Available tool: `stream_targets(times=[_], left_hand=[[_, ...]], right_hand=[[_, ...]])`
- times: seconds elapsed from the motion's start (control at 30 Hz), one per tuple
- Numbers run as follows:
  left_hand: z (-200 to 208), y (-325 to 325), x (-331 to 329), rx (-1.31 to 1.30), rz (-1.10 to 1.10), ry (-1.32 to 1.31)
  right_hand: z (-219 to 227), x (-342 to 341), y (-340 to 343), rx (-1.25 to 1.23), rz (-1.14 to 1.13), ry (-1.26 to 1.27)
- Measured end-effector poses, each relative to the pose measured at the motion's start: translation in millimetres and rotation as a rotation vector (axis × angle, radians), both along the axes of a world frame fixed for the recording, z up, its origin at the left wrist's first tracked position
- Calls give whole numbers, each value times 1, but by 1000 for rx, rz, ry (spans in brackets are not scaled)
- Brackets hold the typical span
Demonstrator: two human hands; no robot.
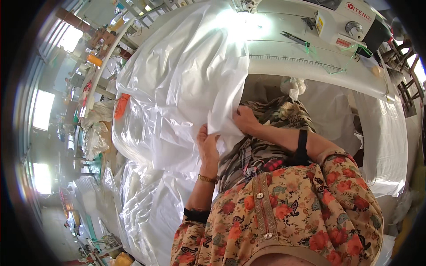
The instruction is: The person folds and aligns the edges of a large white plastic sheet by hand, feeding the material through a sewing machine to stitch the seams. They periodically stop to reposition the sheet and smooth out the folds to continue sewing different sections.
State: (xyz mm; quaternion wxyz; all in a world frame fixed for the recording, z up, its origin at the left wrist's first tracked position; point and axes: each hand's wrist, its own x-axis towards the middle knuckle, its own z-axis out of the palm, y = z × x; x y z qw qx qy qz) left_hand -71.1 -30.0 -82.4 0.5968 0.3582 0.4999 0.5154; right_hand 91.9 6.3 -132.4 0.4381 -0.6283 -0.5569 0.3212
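Along the left side, a pale wall (37,148) carries three windows (43,110), all glaring white with daylight and bent by the lens. Below them, at lower left, lies a stretch of greyish floor (57,228). At top centre a strong white light (244,25) glares over a pale table (277,65). Toward the right rim, dark wooden furniture (412,86) stands near another bright patch (417,66), its kind hard to tell.

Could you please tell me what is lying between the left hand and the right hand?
In the head view, a part of the shiny white sheet lies between the left hand and the right hand.
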Motion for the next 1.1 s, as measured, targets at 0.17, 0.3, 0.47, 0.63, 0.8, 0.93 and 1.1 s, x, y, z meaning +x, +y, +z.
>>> stream_targets(times=[0.17, 0.3, 0.47, 0.63, 0.8, 0.93, 1.1], left_hand=[[-10, 72, -63, 271, 330, 72], [112, 87, -46, 583, 275, 1097], [105, 107, -132, 1012, 134, 1422], [100, 90, -121, 887, -66, 1352], [127, 76, -95, 847, -190, 965], [146, 68, -97, 656, -275, 1103], [166, 62, -66, 622, -281, 805]], right_hand=[[11, 6, -12, -317, 146, 688], [65, 54, -54, -395, 406, 784], [125, 126, -98, -101, 176, 1235], [59, 144, -88, -251, -102, -152], [73, 131, -72, 399, -295, -418], [133, 100, -65, 517, 1, -530], [125, 55, -37, -205, 120, 508]])
